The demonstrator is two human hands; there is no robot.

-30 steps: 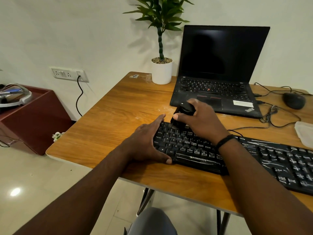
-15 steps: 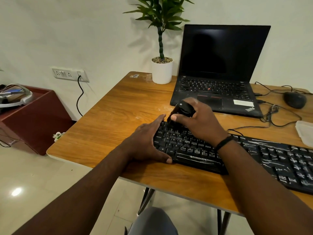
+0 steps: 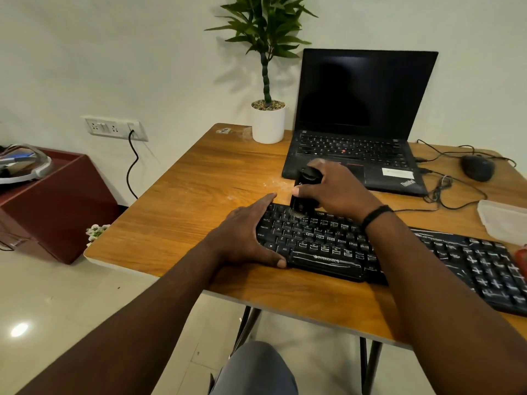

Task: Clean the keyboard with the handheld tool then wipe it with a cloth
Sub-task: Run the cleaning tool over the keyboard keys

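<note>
A long black keyboard [image 3: 328,243] lies across the front of the wooden table [image 3: 199,195]. My left hand [image 3: 245,235] rests flat against its left end, thumb along the front edge, fingers straight. My right hand [image 3: 336,189] grips a small black handheld cleaning tool [image 3: 305,192], held upright over the keyboard's top-left rows. The tool's brush tip touches the top key rows. No cloth shows clearly.
An open black laptop [image 3: 356,124] stands behind the keyboard, a potted plant [image 3: 268,121] to its left. A mouse [image 3: 477,166] with cables sits at the right, a pale plastic container [image 3: 504,220] nearer. A red cabinet [image 3: 54,201] stands left of the table.
My right hand has tipped the tool more upright, with its brush end still on the keyboard's top-left rows. My left hand has stayed at the keyboard's left end.
</note>
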